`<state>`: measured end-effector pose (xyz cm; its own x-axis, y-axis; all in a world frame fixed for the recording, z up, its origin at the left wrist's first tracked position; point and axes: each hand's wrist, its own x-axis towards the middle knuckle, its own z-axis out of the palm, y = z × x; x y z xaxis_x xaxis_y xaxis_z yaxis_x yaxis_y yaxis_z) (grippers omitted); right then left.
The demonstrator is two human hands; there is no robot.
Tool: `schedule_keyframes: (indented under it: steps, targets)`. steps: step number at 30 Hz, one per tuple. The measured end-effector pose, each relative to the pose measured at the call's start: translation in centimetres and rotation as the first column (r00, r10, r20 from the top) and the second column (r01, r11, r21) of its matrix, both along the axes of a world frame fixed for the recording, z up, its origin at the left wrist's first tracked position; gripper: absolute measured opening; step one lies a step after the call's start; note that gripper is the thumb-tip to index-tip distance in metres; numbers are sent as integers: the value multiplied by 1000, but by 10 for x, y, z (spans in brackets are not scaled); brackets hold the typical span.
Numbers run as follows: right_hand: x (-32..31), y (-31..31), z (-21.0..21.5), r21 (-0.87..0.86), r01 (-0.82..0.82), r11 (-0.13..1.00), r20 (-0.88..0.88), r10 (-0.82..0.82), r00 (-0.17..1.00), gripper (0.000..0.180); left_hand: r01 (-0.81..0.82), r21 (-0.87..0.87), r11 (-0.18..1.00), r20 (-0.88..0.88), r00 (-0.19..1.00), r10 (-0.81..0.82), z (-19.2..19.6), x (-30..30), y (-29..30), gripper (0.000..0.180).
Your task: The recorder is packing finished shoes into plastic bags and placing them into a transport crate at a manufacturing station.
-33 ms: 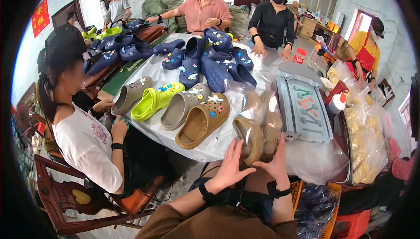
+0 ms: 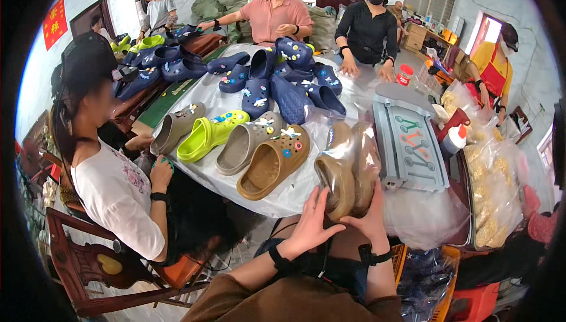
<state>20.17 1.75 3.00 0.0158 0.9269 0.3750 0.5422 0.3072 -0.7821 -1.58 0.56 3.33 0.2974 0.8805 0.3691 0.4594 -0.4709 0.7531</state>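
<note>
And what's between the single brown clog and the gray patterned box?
In the head view, a brown clog pair in clear plastic is there, right of the single brown clog and left of the gray patterned box.

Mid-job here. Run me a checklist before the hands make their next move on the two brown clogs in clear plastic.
1. Hands placed: ok. Left hand and right hand are at the near end of the brown clogs, one on either side.
2. Clogs side by side: ok.
3. Clear plastic over both: ok, it shines across them.
4. Plastic closed at the far end: cannot tell.
5. Room on the right: not ok; the grey case stands close alongside.
6. Plastic apart from the loose brown clog on the left: cannot tell.
</note>
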Motion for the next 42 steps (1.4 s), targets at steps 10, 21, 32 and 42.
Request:
schedule_keyframes:
  steps: [10, 21, 32, 42]
  targets:
    - [-11, -15, 10, 91, 113, 989, 222, -131, 966, 125, 9, -22, 1000, 123, 992, -7, -27, -24, 20, 101]
    - [-13, 10, -21, 1, 192, 981, -303, -182, 935, 64, -64, -28, 998, 96, 993, 67, -27, -14, 22, 110]
    - [-6, 37, -24, -92, 112, 989, -470, -143, 871, 44, -39, -110, 993, 205, 977, 61, -44, -14, 28, 113]
    - [-21, 49, -30, 77, 213, 974, -279, -184, 942, 49, 68, -229, 971, 278, 961, -1, -21, -9, 34, 123]
